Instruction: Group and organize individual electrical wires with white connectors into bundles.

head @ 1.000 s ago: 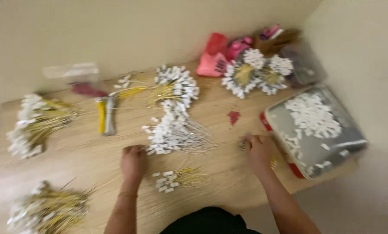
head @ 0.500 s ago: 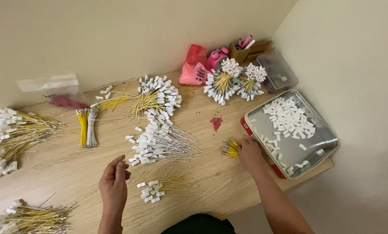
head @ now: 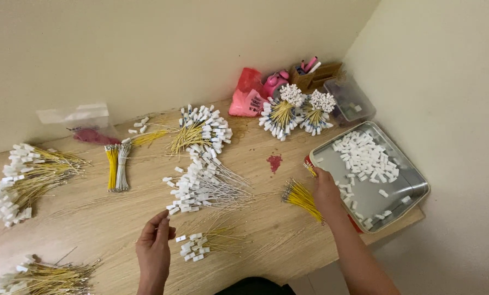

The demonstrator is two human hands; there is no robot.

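Sorting thin tagged wires on a wooden table.

Right hand [head: 327, 191] is grasping a yellow wire bundle [head: 301, 196]: light, floppy, best pinched mid-bundle. Left hand [head: 154, 251] is hovering loosely curled, empty, near the white-tagged wires [head: 203, 247].

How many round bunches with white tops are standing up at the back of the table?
2. One round bunch stands beside the pink bag. The other bunch stands right next to it, in front of the clear plastic box. None seem hidden.
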